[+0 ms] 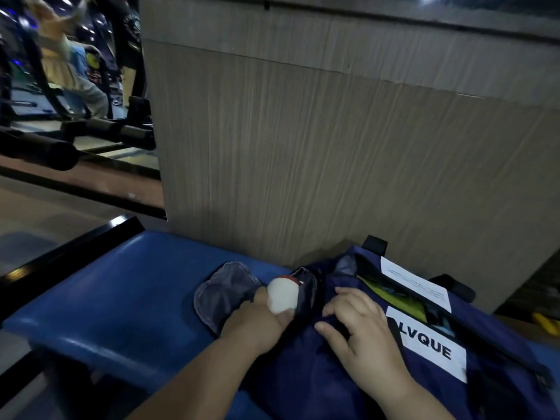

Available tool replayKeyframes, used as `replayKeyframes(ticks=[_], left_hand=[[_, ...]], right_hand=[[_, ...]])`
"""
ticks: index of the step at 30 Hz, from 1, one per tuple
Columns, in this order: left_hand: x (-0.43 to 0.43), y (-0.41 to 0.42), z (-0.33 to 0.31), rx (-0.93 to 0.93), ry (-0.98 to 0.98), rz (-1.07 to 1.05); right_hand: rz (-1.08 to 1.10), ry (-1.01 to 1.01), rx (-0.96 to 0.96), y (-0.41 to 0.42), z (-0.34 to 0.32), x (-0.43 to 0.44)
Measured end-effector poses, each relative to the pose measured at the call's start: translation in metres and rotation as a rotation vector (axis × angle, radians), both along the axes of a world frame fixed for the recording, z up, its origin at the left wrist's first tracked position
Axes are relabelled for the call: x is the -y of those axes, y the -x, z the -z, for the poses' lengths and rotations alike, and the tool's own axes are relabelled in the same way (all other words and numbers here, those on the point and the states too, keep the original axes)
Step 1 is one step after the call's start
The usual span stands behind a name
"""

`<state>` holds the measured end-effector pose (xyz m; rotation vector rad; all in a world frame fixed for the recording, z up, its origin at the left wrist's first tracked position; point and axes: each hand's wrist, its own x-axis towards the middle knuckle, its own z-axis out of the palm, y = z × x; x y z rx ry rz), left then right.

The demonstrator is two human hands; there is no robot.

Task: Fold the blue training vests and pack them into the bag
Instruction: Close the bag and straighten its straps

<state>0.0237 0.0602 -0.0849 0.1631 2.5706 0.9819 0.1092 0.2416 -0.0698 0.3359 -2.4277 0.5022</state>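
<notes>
Navy cloth nearest: right hand, fingers curled, pinches a fold of the bag by its open mouth. Left hand grips a white object with red band at the bag's end pocket. Bag lies on the blue table, right side. Vests can't be told from the bag's cloth; yellow-green item shows inside. Grey pouch just left. Wood panel behind. Likely step: readying the bag. Keep the mouth pulled wide and park the white object aside so vests go in flat.
</notes>
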Motion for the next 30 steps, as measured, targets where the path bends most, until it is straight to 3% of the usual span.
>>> replayKeyframes(ticks=[4,8,10,12,14,15,19,24,30], left_hand=[[-0.005,-0.003,-0.007,-0.289,0.055,0.001],[0.018,0.005,-0.019,-0.654,0.271,-0.146],[0.038,0.016,-0.026,-0.603,0.321,-0.241],[0.058,0.028,-0.028,-0.361,0.316,-0.316],[0.071,0.036,-0.023,-0.164,0.148,-0.352],[0.075,0.035,-0.02,-0.15,0.061,-0.345],[0.07,0.02,-0.027,-0.308,-0.165,-0.348],[0.038,-0.005,-0.065,-0.465,-0.289,-0.222],[-0.008,-0.024,-0.054,-0.364,-0.297,-0.004]], right_hand=[[-0.041,0.047,-0.019,0.0,0.0,-0.002],[-0.064,0.076,-0.023,-0.001,-0.001,-0.003],[-0.06,0.084,0.0,-0.001,-0.002,-0.005],[-0.053,0.096,0.016,-0.002,-0.001,-0.004],[-0.055,0.12,0.017,-0.003,-0.001,-0.003],[-0.059,0.135,0.017,-0.003,-0.002,-0.003],[-0.101,0.172,-0.015,-0.006,-0.009,-0.003],[-0.086,0.344,-0.135,-0.01,-0.05,-0.01],[-0.044,0.0,0.119,-0.014,-0.053,0.01]])
